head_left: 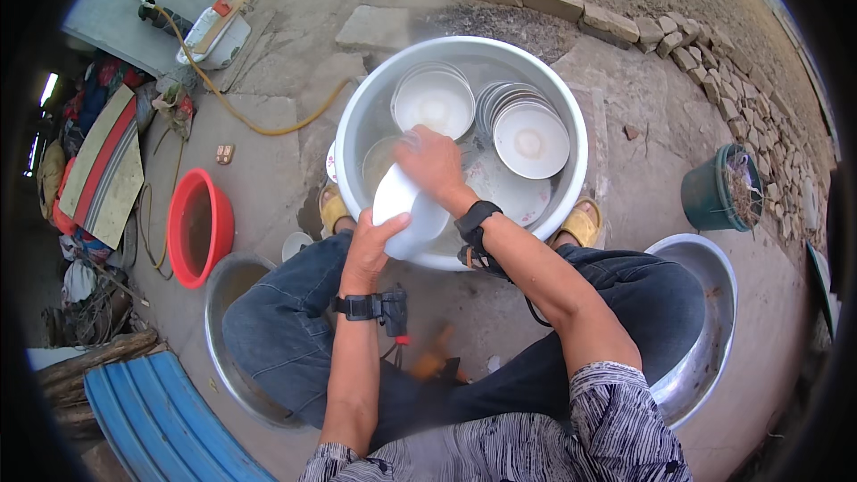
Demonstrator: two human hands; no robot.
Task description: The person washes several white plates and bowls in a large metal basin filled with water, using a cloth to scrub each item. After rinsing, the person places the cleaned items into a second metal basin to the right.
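My left hand [368, 248] grips a white bowl [402, 204] by its near left side, with the thumb over the edge. The bowl is tilted above the near left part of a large pale basin [576, 114]. Against the bowl's far edge my right hand [435, 164] is bent and blurred by motion; whether its fingers hold something cannot be made out. Inside the basin, a stack of white plates [434, 104] stands at the far left. A fanned row of white plates [531, 140] leans at the right. Shallow water covers the basin's flower-patterned bottom [502, 191].
Metal basins stand beside my left knee [227, 281] and right knee [720, 308]. A red basin [224, 214] holds dark water at the left. A yellow hose [268, 130] runs to the big basin. A green bucket [703, 194] and a stone border [606, 23] lie right.
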